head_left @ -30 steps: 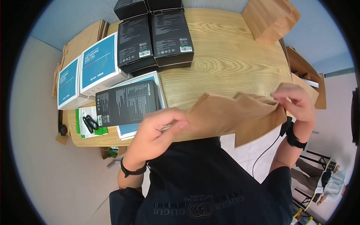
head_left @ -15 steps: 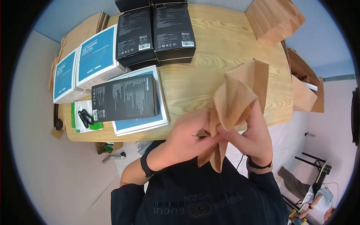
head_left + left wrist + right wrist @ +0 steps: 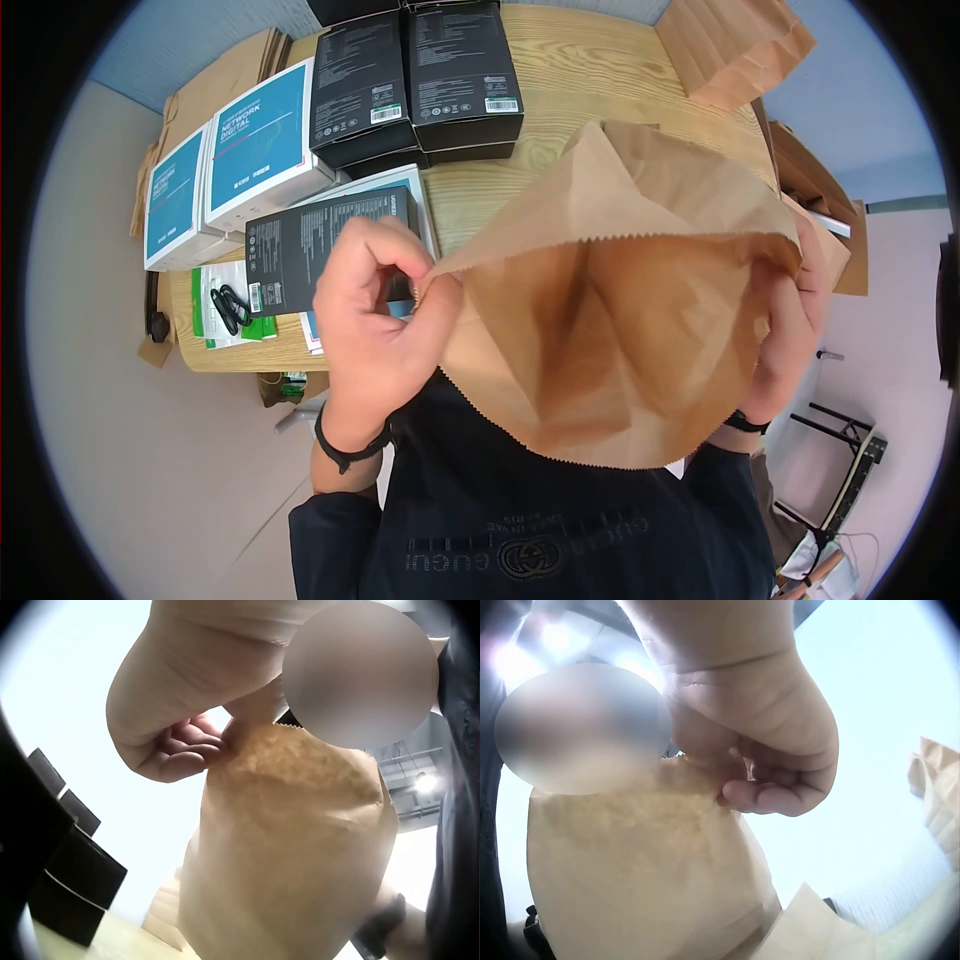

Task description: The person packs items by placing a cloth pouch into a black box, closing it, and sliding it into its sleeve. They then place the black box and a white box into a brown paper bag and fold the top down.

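Observation:
A brown paper bag [image 3: 610,350] with a zigzag-cut rim is spread wide between my hands, its mouth facing the head camera. On one side my left hand [image 3: 375,320] pinches the rim between thumb and curled fingers. The opposite side of the rim is gripped by my right hand [image 3: 792,335], whose thumb lies inside the mouth. Both wrist views show the outside of the bag [image 3: 289,855] hanging below the fingers. The part of the bag I can see into holds nothing. Behind my left hand lies a black box [image 3: 325,235], partly covered by it.
Black boxes [image 3: 465,75] are stacked at the back of the wooden table [image 3: 570,60]. White-and-blue boxes [image 3: 258,140] stand to the left, near a bagged black cable [image 3: 230,308]. Another paper bag [image 3: 735,50] stands at the back right, and an opened carton [image 3: 825,220] sits beyond the table's right edge.
The bag was stretched sideways, then bunched with both hands together at its rim. Now the hands have moved apart and its mouth is spread wide.

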Demonstrator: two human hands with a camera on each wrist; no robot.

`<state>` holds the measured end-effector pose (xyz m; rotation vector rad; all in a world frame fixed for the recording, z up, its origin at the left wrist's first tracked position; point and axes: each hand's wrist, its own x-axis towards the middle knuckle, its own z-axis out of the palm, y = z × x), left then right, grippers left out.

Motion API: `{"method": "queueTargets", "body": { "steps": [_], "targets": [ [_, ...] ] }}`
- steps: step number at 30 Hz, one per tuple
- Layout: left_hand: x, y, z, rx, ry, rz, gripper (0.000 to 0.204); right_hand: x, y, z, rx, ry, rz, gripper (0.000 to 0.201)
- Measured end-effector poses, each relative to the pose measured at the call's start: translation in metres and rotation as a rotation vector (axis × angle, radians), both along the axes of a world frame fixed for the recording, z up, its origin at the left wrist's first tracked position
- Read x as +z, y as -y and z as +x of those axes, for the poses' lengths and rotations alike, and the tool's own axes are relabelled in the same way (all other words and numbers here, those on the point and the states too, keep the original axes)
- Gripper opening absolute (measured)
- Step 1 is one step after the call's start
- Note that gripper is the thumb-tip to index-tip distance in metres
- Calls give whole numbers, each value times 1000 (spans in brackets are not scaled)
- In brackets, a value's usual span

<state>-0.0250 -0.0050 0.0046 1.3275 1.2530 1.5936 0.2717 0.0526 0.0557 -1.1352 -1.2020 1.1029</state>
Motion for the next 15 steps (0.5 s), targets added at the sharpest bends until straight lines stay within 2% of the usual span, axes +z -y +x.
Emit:
{"method": "queueTargets", "body": {
  "steps": [2,3,4,6,7,8,10,11,14,15],
  "targets": [
    [2,1,-8,3,-109,38,26,15,3,-14,-13,61,107,46],
    [6,1,-10,38,-86,57,26,9,-2,-13,-101,161,306,43],
    [10,2,-12,38,-88,57,26,12,-3,-7,-102,158,306,43],
    [16,4,-17,106,-123,61,27,26,-7,3,-86,416,330,42],
    [17,5,-19,123,-138,68,28,27,-5,-7,-191,353,306,43],
    [20,5,-17,121,-139,69,28,29,-6,-10,-193,353,307,43],
    [27,3,-9,301,-357,138,32,31,-11,-15,-159,346,383,47],
    [27,6,-2,300,-357,139,32,31,-12,-16,-143,342,421,48],
    [31,38,26,247,-773,494,40,37,-10,-21,-113,331,492,52],
    [32,43,30,228,-911,613,45,43,-5,-23,63,491,502,53]
  ]
}}
